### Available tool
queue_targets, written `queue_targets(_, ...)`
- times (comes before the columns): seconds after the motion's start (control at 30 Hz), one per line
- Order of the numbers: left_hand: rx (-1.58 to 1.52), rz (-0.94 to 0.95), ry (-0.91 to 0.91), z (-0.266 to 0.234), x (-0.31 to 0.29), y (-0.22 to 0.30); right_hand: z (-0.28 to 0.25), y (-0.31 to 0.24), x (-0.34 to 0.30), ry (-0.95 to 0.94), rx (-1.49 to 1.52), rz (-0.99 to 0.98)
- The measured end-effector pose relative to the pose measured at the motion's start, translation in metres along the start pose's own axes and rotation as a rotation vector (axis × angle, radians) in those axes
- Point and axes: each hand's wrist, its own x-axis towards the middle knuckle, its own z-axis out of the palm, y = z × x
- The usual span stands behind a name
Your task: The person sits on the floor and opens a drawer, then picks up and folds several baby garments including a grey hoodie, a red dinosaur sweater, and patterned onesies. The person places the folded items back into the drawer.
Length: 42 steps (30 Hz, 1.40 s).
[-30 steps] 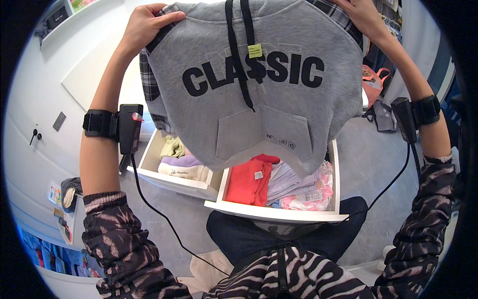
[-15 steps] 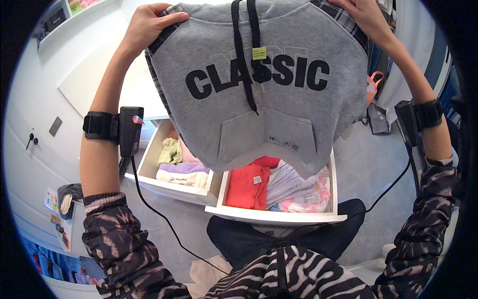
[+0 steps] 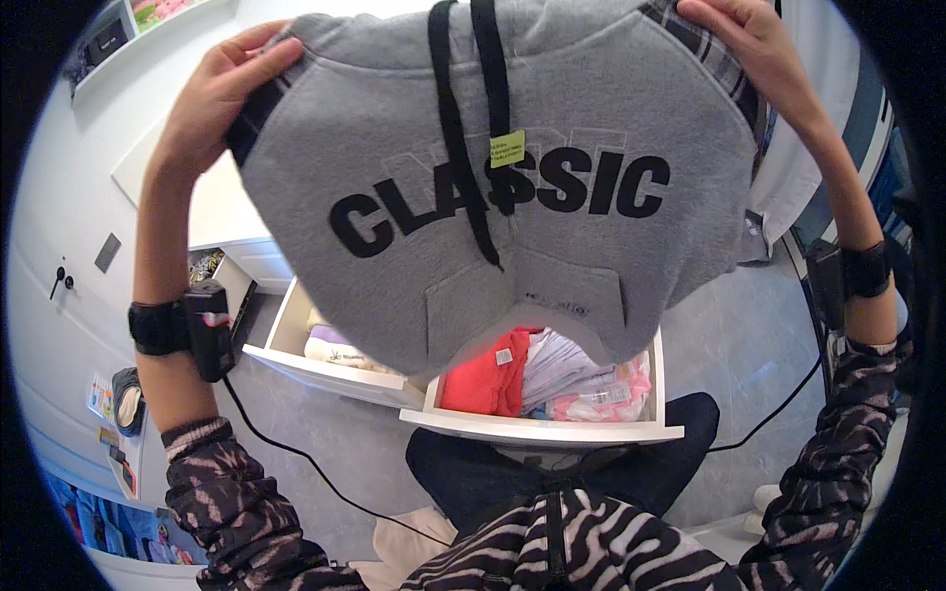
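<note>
Below gray hoodie, open drawer, clothes inside (one red)

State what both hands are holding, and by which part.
A grey hoodie: the left hand and right hand pinch it at opposite shoulders, by the dark plaid sleeve fabric.

Home, clothes-storage area: white drawers stood open, folded garments lay inside; white door bore dark handle.
</note>
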Motion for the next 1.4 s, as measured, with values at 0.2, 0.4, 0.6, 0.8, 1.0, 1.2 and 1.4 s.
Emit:
queue_targets(0.2,0.089,-0.070,-0.253,0.005,0.018,-0.053,0.048,0.048,0.013,-0.275,0.026,-0.253)
queue_targets(0.4,0.435,-0.308,-0.166,0.143,-0.050,-0.207,0.197,0.104,-0.097,-0.564,-0.487,-0.031)
queue_targets(0.6,0.477,-0.529,-0.503,0.171,-0.225,-0.239,0.202,0.127,-0.247,-0.987,-0.266,0.033)
queue_targets(0.8,0.051,-1.268,-0.336,0.174,-0.337,-0.167,0.160,0.111,-0.293,-1.118,-0.064,0.564)
queue_targets(1.0,-0.590,-1.477,-0.008,0.202,-0.367,-0.132,0.167,0.075,-0.331,-1.256,0.439,1.074)
queue_targets(1.2,-0.756,-1.357,0.159,0.197,-0.364,-0.112,0.170,0.071,-0.312,-1.086,0.794,1.243)
queue_targets(1.4,-1.052,-1.265,-0.058,0.172,-0.383,-0.098,0.133,0.068,-0.305,-1.145,0.953,1.251)
